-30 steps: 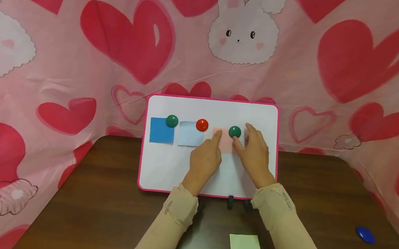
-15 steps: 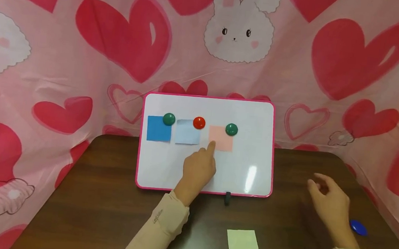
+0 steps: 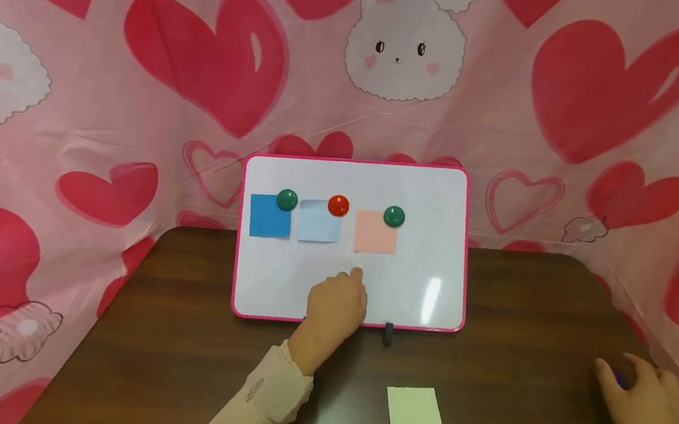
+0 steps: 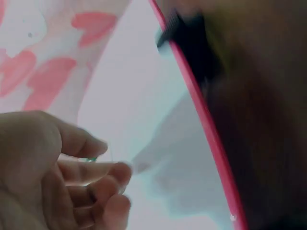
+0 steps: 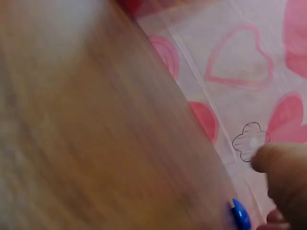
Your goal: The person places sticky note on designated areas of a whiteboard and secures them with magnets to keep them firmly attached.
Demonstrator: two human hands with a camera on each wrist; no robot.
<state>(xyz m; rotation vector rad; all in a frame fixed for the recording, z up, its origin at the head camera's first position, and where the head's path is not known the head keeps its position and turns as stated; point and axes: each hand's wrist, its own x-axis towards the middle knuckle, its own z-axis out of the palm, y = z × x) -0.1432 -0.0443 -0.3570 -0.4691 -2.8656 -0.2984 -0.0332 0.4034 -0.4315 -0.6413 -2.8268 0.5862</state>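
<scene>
A pink-edged whiteboard (image 3: pixel 433 262) stands at the back of the table. On it, a green magnet (image 3: pixel 287 200) overlaps a blue note (image 3: pixel 268 219), a red magnet (image 3: pixel 338 206) overlaps a pale blue note (image 3: pixel 316 227), and another green magnet (image 3: pixel 394 216) overlaps a pink note (image 3: pixel 374 234). My left hand (image 3: pixel 336 307) hovers before the board's lower part, fingers loosely bent around nothing. At the far right, my right hand (image 3: pixel 642 408) spreads thumb and fingers around a blue magnet (image 5: pixel 241 214); in the right wrist view the fingers are apart from it.
A pale green note (image 3: pixel 416 417) lies on the brown table (image 3: pixel 176 374) near its front. Below the board's lower edge sits a small black clip (image 3: pixel 388 334). Behind the table hangs a pink heart-patterned cloth (image 3: pixel 325 101).
My right hand has left the green magnet on the pink note and moved right and down to the blue magnet. My left hand has come down off the pink note.
</scene>
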